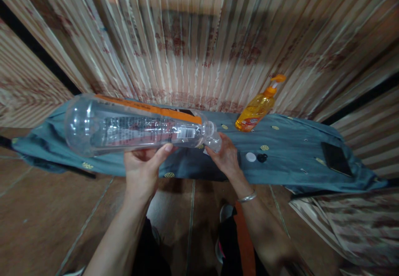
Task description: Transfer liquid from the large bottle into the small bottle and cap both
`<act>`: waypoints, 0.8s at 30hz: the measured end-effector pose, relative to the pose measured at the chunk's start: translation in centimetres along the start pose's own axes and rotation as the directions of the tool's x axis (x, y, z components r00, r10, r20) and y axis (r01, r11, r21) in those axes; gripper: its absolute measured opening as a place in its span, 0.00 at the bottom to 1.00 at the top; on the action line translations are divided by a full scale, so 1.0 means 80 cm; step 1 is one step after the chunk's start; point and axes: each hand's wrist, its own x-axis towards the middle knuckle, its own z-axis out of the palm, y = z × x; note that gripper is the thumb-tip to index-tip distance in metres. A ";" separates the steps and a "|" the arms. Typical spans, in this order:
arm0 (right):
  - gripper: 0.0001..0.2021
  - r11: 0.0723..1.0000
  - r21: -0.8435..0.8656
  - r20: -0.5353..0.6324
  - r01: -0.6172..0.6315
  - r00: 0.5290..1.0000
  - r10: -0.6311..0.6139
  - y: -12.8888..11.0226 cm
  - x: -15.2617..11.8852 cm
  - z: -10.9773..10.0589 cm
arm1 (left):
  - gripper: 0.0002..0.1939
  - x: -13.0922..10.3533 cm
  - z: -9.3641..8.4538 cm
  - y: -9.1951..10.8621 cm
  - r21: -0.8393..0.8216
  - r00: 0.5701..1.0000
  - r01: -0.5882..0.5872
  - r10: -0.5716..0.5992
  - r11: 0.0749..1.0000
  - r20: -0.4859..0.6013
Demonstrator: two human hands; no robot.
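Observation:
A large clear plastic bottle [143, 130] with an orange strip and a barcode on its label lies almost level above the cloth, its neck toward the right. My left hand [141, 170] grips its body from below, thumb along the near side. At the bottle's mouth, my right hand [227, 155] is closed on a small clear plastic piece [215, 142], whose exact kind I cannot make out. The piece touches or overlaps the neck. Right of that hand, a white cap [250, 157] and a small black part [262, 158] lie on the cloth.
A pump bottle [254, 112] of yellow liquid stands farther back on the blue-green cloth [293, 143]. Toward the right end lies a dark flat phone-like object [336, 158]. Striped curtains [193, 60] hang behind, and tiled floor [174, 218] shows below.

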 end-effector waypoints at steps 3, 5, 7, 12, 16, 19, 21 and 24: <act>0.27 1.000 -0.003 -0.006 -0.002 1.000 0.002 0.000 0.000 0.000 | 0.21 -0.001 0.001 0.001 0.000 1.000 -0.004 0.004 1.000 0.000; 0.26 1.000 -0.003 -0.013 -0.004 1.000 0.004 0.000 0.000 0.000 | 0.21 -0.001 0.002 0.000 0.001 1.000 -0.005 0.005 1.000 -0.003; 0.26 1.000 0.002 -0.014 -0.003 1.000 0.003 0.000 0.000 0.001 | 0.20 0.000 0.002 0.000 0.011 1.000 -0.002 0.002 1.000 -0.006; 0.26 1.000 0.001 -0.020 -0.002 1.000 0.002 0.000 0.001 0.001 | 0.21 0.000 0.000 -0.002 0.019 1.000 -0.007 0.007 1.000 0.000; 0.26 1.000 -0.013 -0.013 -0.006 1.000 0.006 0.000 0.000 0.001 | 0.22 0.000 0.001 0.000 0.019 1.000 -0.016 0.015 1.000 0.025; 0.27 1.000 -0.017 -0.013 -0.004 1.000 0.003 0.001 0.000 0.001 | 0.24 0.000 0.001 0.001 0.021 0.999 -0.023 0.022 1.000 0.027; 0.27 1.000 -0.016 -0.012 0.001 1.000 -0.001 0.002 0.000 0.001 | 0.24 0.001 0.001 -0.001 0.028 0.999 -0.025 0.024 0.999 0.024; 0.27 1.000 -0.015 -0.007 -0.001 1.000 0.001 0.003 -0.001 0.002 | 0.24 0.003 -0.001 -0.003 0.022 0.999 -0.023 0.023 0.999 0.023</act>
